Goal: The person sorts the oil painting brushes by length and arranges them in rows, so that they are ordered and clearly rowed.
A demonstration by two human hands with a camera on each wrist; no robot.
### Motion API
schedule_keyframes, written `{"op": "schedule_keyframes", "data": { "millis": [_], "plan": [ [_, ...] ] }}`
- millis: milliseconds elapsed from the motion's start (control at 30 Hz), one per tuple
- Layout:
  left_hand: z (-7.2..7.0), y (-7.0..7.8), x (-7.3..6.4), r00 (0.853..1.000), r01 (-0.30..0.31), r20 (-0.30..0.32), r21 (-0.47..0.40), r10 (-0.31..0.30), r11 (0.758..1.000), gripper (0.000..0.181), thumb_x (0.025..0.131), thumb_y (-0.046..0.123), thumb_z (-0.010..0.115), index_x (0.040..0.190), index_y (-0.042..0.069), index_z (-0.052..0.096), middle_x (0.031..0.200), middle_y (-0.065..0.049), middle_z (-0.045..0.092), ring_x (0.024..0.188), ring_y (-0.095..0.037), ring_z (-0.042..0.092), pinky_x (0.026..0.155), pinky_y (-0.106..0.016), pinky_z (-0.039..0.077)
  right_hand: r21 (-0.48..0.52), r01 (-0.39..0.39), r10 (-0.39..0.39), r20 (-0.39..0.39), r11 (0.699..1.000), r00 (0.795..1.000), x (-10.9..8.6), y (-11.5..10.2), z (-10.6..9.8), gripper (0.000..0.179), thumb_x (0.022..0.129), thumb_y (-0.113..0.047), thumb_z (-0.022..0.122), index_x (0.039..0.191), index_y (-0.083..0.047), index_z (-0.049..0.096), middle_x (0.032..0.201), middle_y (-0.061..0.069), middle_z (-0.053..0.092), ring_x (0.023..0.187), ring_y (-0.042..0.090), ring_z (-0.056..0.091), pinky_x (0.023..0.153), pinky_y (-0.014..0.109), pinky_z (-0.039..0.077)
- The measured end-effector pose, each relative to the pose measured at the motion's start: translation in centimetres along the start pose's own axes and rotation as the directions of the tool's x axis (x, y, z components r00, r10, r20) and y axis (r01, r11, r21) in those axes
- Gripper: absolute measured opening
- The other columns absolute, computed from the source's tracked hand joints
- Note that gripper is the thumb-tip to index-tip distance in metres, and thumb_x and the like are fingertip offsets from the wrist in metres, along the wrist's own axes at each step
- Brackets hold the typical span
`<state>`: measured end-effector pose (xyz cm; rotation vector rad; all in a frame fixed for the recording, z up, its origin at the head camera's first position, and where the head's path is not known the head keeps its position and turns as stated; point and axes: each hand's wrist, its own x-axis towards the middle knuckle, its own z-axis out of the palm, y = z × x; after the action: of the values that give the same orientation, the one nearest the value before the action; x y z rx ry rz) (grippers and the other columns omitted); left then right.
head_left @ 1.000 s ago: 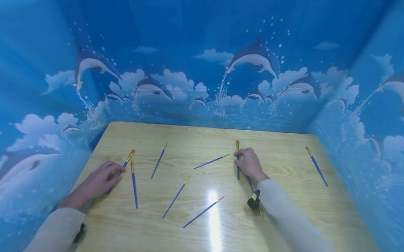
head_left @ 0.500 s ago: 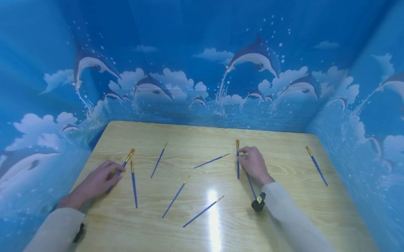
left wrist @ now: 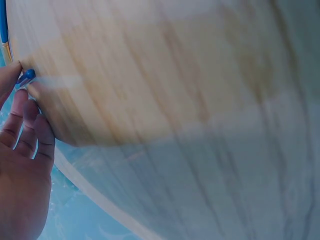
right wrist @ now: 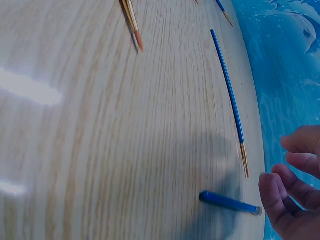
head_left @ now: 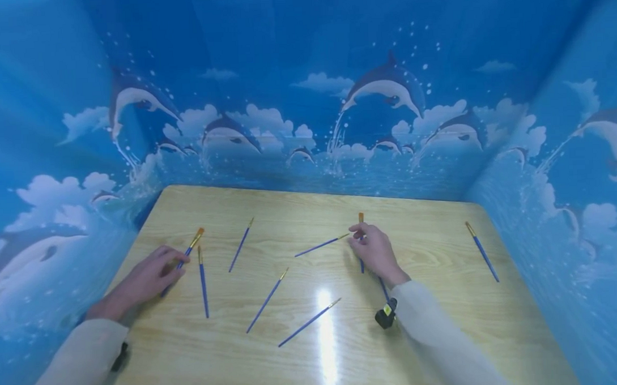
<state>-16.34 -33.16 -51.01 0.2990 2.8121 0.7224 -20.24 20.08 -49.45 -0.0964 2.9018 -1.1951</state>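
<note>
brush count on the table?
9 visible: one under left hand, two under right hand, far right.

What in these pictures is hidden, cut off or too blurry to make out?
- Head view: the left hand covers the middle of a paintbrush; its grip cannot be judged.
- Head view: the right hand covers parts of two brushes; contact is unclear.
- Left wrist view: the table is smeared by motion blur, and the edge crops the hand.
- Right wrist view: only the fingers show, cut off by the edge.
</note>
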Motion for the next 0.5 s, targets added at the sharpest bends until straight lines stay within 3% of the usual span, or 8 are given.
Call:
{"op": "schedule_keyframes", "data": {
  "millis": [200,500],
  "plan": [
    [0.0,-0.1,0.0,1.0,0.004,0.003,-0.003,-0.004,1.0,0.031,0.108,0.022,0.066,0.136,0.011,0.069,0.142,-0.023,0.059,0.133,-0.051,0.057,0.107,-0.076,0.048,0.027,-0.017,0.016,0.046,0.999,0.999,0.2,-1.1,1.2,0.034,0.106,-0.019,0.069,0.137,-0.005,0.069,0.12,0.015,0.072,0.107,0.03,0.072,0.09,0.046,0.062],
    [0.1,0.0,0.0,1.0,0.019,-0.002,-0.004,-0.019,1.0,0.031,0.107,0.021,0.067,0.136,0.011,0.069,0.142,-0.023,0.059,0.133,-0.052,0.056,0.108,-0.076,0.048,0.047,-0.011,0.008,0.053,0.999,0.999,0.8,-1.5,3.2,0.03,0.103,-0.019,0.073,0.13,-0.006,0.072,0.114,0.013,0.076,0.105,0.03,0.075,0.094,0.048,0.063]
  ]
}}
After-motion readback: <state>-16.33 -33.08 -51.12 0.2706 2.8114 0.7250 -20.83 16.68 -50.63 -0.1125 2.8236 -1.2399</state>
